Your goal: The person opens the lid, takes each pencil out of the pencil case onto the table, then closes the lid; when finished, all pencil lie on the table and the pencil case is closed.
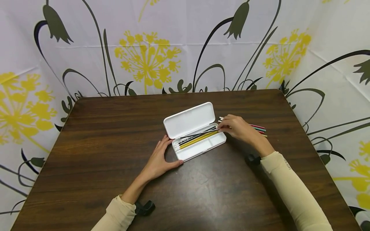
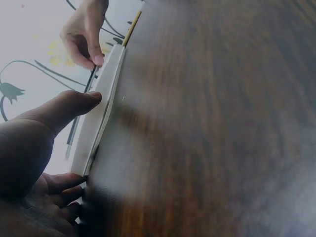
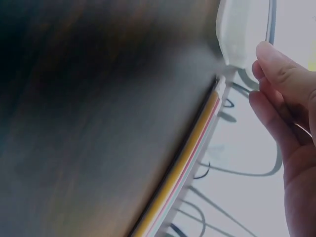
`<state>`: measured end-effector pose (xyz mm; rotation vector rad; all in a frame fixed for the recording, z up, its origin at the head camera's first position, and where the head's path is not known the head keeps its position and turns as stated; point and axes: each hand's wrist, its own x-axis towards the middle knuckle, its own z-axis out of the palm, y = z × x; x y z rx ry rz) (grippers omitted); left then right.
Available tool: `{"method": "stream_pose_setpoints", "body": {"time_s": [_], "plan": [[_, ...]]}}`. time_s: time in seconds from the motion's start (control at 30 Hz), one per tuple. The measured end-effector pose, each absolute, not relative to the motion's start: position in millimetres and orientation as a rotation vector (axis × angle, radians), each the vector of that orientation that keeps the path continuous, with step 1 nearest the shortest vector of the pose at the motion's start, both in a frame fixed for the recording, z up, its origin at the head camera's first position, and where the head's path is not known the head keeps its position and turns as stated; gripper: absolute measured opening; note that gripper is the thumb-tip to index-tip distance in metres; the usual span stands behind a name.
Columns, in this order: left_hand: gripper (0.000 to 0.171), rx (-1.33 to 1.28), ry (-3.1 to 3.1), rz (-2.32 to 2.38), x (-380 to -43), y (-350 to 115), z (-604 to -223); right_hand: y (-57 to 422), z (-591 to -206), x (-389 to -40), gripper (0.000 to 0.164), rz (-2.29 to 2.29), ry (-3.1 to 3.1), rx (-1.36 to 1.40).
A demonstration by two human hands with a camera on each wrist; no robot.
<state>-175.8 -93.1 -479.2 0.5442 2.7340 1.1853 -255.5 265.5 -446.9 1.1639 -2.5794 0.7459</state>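
A white pencil case (image 1: 206, 149) lies on the table with its lid (image 1: 189, 120) swung up behind it. Several pencils, some yellow (image 1: 199, 140) and some dark, lie side by side inside. My left hand (image 1: 157, 162) grips the case's left end, thumb (image 2: 81, 102) at the front wall and fingers round the end. My right hand (image 1: 237, 128) pinches a dark pencil (image 3: 271, 22) near its right end, between thumb and fingertips. That pencil slants low over the others in the case, its far end towards the left.
More coloured pencils (image 1: 260, 129) lie in a bunch on the table right of the case, partly hidden beneath my right hand. The brown wooden table (image 1: 115, 134) reaches back to a flowered cloth (image 1: 150, 61).
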Motion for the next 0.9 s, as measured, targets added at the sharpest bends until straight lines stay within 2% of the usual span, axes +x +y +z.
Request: {"method": "stream_pose_setpoints", "body": {"time_s": [0.27,0.7,0.9], "plan": [[0.095,0.543,2.729,1.185,-176,-92,-481,294,-442,-247,0.013,0.835,-2.56,1.009],[0.093,0.577,2.74,1.199,-178,-93,-480,413,-443,-205,0.018,0.771,-2.581,0.55],[0.092,0.573,2.74,1.211,-178,-92,-480,436,-453,-197,0.016,0.769,-2.56,0.464]]}}
